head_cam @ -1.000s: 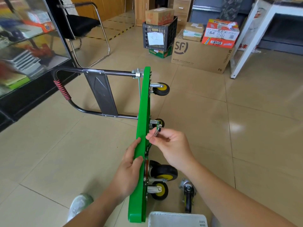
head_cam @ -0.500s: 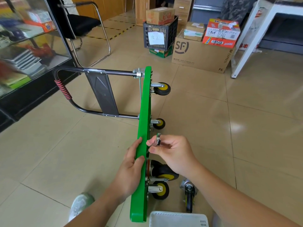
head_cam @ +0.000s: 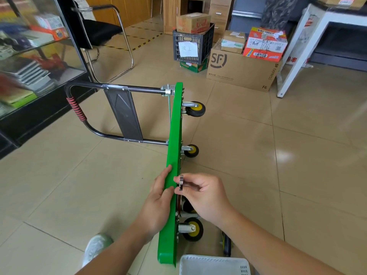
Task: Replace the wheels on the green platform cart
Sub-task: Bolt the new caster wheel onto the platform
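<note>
**Head view: a fastener at the near wheel mount**

The green platform cart (head_cam: 172,155) stands on its long edge on the tiled floor, with its underside facing right and its folded handle (head_cam: 79,112) lying out to the left. The left hand (head_cam: 158,197) grips the upper edge of the deck, thumb over the top and fingers flat on the left face, steadying it. Just beside it, the right hand (head_cam: 204,195) pinches a small metal piece (head_cam: 181,182) in thumb and fingertips and holds it against the underside. Whether that is a wrench head or a nut is too small to tell.

This looks like fastening or loosening at the near mount, where a dark wheel (head_cam: 187,207) is half hidden under the right hand, above a yellow-hubbed wheel (head_cam: 193,229). A loose caster (head_cam: 226,245) lies on the floor by a white basket (head_cam: 214,264). The next move likely calls for small, careful turns while the left hand braces the deck upright.
</note>
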{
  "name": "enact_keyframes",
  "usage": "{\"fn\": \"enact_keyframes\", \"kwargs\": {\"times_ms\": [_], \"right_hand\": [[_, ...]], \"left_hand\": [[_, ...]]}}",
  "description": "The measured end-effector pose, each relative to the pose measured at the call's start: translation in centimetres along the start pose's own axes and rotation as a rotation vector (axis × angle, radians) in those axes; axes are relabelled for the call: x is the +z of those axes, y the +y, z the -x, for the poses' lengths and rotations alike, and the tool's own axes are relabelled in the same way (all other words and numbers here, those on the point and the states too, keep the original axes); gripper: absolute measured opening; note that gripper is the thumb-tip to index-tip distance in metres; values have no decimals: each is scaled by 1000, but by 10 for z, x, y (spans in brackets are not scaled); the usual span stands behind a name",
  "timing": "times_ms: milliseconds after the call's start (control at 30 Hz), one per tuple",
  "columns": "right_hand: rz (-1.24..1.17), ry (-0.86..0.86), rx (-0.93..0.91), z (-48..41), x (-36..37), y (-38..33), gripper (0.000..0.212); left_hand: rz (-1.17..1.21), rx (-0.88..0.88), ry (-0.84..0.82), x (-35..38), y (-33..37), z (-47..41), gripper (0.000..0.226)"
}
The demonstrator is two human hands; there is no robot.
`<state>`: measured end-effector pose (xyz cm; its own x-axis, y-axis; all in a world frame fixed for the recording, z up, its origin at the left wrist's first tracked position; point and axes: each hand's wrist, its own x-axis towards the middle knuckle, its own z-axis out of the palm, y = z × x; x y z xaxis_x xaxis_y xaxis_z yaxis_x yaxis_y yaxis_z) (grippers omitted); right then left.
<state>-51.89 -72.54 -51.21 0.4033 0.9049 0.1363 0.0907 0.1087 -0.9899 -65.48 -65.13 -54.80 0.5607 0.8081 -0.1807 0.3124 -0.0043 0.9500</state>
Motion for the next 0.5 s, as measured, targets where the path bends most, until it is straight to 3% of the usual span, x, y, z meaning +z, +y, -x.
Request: {"fn": "enact_keyframes", "kwargs": {"times_ms": [300, 500], "right_hand": [[44, 66, 60, -10, -6, 7, 26], [9, 72, 19, -10, -12, 2, 37]], "left_hand": [[-12, 4, -5, 1, 1, -1, 57], [-1, 5, -5, 1, 1, -1, 57]]}}
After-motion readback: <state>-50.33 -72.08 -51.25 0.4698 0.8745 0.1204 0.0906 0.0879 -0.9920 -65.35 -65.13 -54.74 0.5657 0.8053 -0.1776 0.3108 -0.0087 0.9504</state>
